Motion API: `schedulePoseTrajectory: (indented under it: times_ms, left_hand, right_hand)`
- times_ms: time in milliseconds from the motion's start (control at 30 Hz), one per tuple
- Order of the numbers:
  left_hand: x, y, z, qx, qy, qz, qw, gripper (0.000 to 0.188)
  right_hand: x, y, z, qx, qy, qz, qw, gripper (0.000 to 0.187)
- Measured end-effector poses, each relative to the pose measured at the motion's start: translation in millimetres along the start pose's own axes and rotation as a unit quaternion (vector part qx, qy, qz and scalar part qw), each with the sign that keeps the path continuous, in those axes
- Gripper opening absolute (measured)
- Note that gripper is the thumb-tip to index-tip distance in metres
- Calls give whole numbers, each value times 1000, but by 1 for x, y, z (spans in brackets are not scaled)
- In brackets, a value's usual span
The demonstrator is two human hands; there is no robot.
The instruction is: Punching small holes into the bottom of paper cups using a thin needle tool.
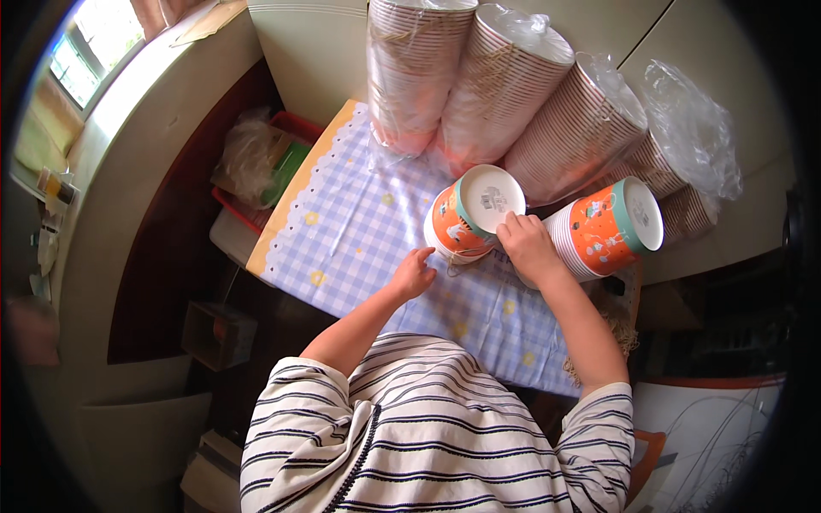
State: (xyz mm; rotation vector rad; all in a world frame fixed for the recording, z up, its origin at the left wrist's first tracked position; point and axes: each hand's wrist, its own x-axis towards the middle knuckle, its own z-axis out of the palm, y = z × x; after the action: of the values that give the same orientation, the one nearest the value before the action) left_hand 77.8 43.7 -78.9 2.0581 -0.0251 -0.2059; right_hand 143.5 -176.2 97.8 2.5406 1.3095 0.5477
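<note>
An orange paper cup [449, 224] with a teal band and a white base stands upside down on the checked tablecloth, apparently over nested cups whose white edges show beneath. A piece of twine [457, 267] hangs at its near side. My left hand [415, 272] is at the cup's lower left, index finger stretched toward its side and the other fingers loosely bent. On the right side, my right hand [528, 246] has its fingers bent over the cup's edge by the base; its thumb is hidden. Right of that hand, a similar nested stack of orange cups [599, 229] leans, base up.
Tall plastic-wrapped stacks of paper cups [496, 90] line the table's far side. Crumpled clear plastic [691, 128] lies at the far right. A red tray [295, 126] with plastic bags stands beyond the table's left edge. Brown fringe [620, 329] hangs near the right corner.
</note>
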Motion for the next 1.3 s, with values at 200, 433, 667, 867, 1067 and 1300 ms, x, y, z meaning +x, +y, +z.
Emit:
schedulePoseTrajectory:
  times_ms: [200, 433, 667, 867, 1067, 1300]
  left_hand:
    - [-2, -5, -3, -13, -8, 1, 1000, 52]
    - [-36, -12, -9, -88, -21, -13, 996, 45]
    - [-88, 0, 0, -79, -104, -28, 991, 32]
    - [-76, 33, 2, 26, -208, 64, 976, 27]
    - [-52, 70, 1, 8, -248, 104, 963, 28]
    - [-37, 83, 11, 11, -255, 134, 958, 27]
  right_hand:
    - [-3, -2, -9, 27, -48, 38, 998, 9]
    - [-59, -26, -33, 172, 62, 270, 945, 48]
    - [-125, -19, -111, 165, 240, 498, 817, 21]
    - [-123, 28, -134, 83, 208, 489, 843, 47]
    - [-107, 66, -115, 19, 169, 402, 900, 38]
    - [-109, 79, -121, 80, 195, 434, 876, 32]
